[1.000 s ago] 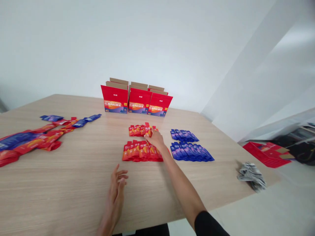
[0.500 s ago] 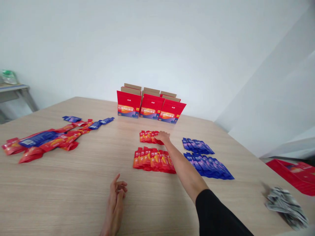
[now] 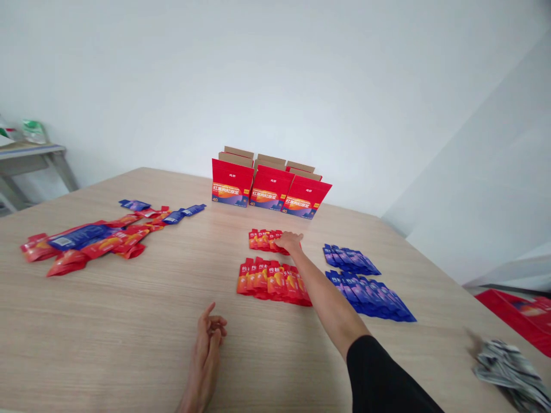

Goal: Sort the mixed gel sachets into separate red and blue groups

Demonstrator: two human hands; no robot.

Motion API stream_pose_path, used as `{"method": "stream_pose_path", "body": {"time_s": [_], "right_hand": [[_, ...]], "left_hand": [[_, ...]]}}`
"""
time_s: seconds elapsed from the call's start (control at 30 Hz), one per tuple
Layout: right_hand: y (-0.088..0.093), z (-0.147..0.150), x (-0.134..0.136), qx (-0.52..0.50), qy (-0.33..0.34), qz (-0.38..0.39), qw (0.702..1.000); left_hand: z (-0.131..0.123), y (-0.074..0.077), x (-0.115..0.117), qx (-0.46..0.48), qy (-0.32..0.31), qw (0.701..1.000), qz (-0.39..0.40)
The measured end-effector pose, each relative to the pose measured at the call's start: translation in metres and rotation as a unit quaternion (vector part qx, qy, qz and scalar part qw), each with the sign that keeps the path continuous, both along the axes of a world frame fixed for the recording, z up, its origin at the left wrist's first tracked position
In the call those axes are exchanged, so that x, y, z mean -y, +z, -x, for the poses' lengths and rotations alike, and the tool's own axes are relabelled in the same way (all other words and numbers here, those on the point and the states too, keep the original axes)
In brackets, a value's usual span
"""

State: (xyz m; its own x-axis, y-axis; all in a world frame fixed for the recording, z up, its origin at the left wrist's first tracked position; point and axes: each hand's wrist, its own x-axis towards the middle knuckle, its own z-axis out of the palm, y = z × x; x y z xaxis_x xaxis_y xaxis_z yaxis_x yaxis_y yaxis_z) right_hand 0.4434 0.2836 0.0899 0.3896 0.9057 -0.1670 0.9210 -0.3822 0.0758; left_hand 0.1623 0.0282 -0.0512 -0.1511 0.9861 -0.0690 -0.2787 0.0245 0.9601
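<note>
My right hand [image 3: 291, 241] reaches across the wooden table [image 3: 129, 321] and lies flat, fingers stretched out, on the right end of the far row of red pouches [image 3: 263, 239]. A nearer row of red pouches [image 3: 271, 280] lies just left of my right forearm. My left hand [image 3: 208, 344] rests on its edge on the near table, fingers loosely curled with the forefinger out, holding nothing. Two rows of blue pouches [image 3: 350, 259] [image 3: 374, 293] lie to the right of my arm.
Three open red cartons [image 3: 270, 187] stand at the table's far edge. A loose heap of red and blue pouches [image 3: 92, 240] sprawls at the left. A crumpled silver wrapper [image 3: 508, 370] lies at the near right. A grey side table [image 3: 30, 158] stands far left.
My right hand has slid a little further right along the far red row and flattened on it. The view has swung left. My left hand stays put.
</note>
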Motion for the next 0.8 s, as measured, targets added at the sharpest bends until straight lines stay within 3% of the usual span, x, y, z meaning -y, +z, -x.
{"method": "stream_pose_path", "body": {"time_s": [0.37, 0.53, 0.6, 0.67, 0.73, 0.8], "right_hand": [[0.01, 0.004, 0.011, -0.006, 0.0, 0.01, 1.0], [0.019, 0.004, 0.029, -0.012, 0.016, -0.046, 0.999], [0.023, 0.005, 0.042, -0.011, 0.04, -0.089, 0.995], [0.026, 0.008, 0.058, -0.01, 0.068, -0.13, 0.989], [0.025, 0.013, 0.077, -0.018, 0.103, -0.178, 0.978], [0.021, 0.019, 0.097, -0.035, 0.144, -0.234, 0.961]], "left_hand": [[-0.004, 0.017, 0.016, -0.07, -0.006, 0.997, -0.029], [0.007, 0.02, 0.01, -0.081, -0.052, 0.995, -0.022], [0.023, 0.025, -0.003, -0.143, -0.065, 0.987, -0.027], [0.049, 0.037, -0.027, -0.25, -0.037, 0.966, -0.054], [0.081, 0.056, -0.059, -0.367, 0.021, 0.927, -0.074], [0.114, 0.078, -0.095, -0.465, 0.109, 0.877, -0.046]]}}
